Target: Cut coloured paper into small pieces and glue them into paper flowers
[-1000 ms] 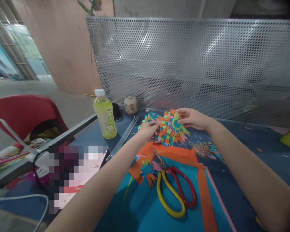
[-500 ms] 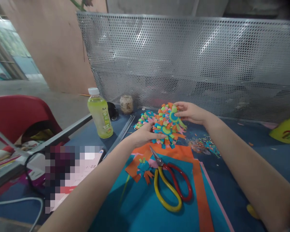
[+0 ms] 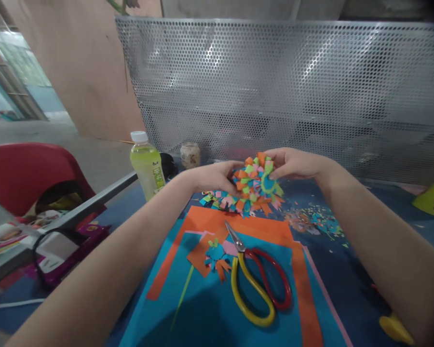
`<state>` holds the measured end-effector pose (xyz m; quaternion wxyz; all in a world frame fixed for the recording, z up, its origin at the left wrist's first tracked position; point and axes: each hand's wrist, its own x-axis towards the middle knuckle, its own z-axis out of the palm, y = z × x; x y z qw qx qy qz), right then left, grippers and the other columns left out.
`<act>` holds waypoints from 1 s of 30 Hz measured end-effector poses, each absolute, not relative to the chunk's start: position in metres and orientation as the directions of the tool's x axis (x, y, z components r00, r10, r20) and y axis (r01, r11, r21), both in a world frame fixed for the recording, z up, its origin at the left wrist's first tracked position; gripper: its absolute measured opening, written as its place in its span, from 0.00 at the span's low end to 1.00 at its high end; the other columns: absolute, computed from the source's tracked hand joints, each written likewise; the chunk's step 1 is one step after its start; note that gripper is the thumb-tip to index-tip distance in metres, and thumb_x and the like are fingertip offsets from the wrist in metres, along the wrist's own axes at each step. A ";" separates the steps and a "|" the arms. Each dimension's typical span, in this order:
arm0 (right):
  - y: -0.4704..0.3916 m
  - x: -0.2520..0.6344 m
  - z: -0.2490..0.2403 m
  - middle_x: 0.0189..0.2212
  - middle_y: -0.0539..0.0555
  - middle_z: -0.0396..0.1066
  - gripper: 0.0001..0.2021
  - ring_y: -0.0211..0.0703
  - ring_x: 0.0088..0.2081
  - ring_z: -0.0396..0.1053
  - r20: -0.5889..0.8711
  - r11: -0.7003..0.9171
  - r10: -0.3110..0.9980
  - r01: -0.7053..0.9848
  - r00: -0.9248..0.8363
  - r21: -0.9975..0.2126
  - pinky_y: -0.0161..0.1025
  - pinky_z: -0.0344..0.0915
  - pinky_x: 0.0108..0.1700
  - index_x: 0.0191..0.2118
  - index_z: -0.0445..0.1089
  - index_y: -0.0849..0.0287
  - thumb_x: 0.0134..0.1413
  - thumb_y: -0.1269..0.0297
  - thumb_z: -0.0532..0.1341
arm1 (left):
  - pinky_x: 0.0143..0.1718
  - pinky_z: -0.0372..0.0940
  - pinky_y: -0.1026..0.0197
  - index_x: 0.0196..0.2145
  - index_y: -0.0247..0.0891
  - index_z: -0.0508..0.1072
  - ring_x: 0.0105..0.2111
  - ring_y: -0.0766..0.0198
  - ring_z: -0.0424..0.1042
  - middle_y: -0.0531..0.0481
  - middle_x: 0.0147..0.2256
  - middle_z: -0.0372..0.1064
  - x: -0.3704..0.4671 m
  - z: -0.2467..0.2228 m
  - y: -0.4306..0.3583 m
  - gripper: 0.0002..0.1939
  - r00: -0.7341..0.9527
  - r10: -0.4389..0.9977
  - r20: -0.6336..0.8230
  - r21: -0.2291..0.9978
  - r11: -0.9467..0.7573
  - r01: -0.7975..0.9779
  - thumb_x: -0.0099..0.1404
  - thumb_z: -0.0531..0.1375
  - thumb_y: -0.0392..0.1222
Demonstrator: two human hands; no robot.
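Between my hands, above the far end of the paper stack, is a bunch of fringed paper flowers (image 3: 251,190) in orange, green, blue and pink. My left hand (image 3: 217,176) grips its left side, the fingertips partly hidden behind the paper. At the upper right, my right hand (image 3: 291,164) pinches a flower with a blue centre and green rim. More fringed paper pieces (image 3: 217,198) lie just beneath. Closer to me, scissors (image 3: 240,246) with one red and one yellow handle rest on blue paper (image 3: 191,318), beside a small blue-and-orange paper flower (image 3: 216,255).
Paper scraps (image 3: 321,221) are scattered right of the stack. A drink bottle (image 3: 146,161) and a jar (image 3: 190,155) stand at the back left. A perforated metal panel (image 3: 238,86) closes off the back. Beyond the left edge is a red chair (image 3: 29,168).
My left hand has moved up and away from the front flower to the bunch's left side. The bunch has turned and shifted slightly right, with my right hand still on it.
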<state>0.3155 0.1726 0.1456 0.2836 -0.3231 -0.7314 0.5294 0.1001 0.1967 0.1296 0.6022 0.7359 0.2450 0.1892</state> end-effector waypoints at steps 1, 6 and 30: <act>0.175 0.316 0.147 0.32 0.46 0.72 0.15 0.38 0.37 0.70 0.088 0.242 0.764 0.157 -0.639 -0.957 0.36 0.67 0.42 0.37 0.71 0.56 0.38 0.72 0.67 | 0.49 0.64 0.47 0.50 0.34 0.65 0.46 0.50 0.70 0.41 0.44 0.72 0.099 0.136 0.201 0.41 0.809 0.588 -0.016 0.977 -0.164 0.139 0.35 0.67 0.21; 0.195 0.314 0.145 0.36 0.49 0.72 0.19 0.42 0.39 0.71 0.161 0.302 0.846 0.208 -0.508 -0.930 0.38 0.69 0.43 0.40 0.68 0.55 0.37 0.72 0.69 | 0.45 0.67 0.53 0.52 0.33 0.63 0.42 0.54 0.73 0.43 0.42 0.73 0.094 0.146 0.218 0.40 0.735 0.678 0.014 0.964 -0.204 0.170 0.40 0.66 0.22; 0.240 0.304 0.038 0.56 0.58 0.58 0.20 0.52 0.53 0.60 0.064 0.345 0.907 0.644 -0.417 -0.683 0.56 0.57 0.54 0.54 0.60 0.57 0.56 0.64 0.60 | 0.41 0.67 0.51 0.49 0.36 0.65 0.42 0.58 0.69 0.44 0.47 0.65 0.087 0.059 0.212 0.16 0.147 0.966 -0.213 0.790 0.082 0.607 0.64 0.56 0.43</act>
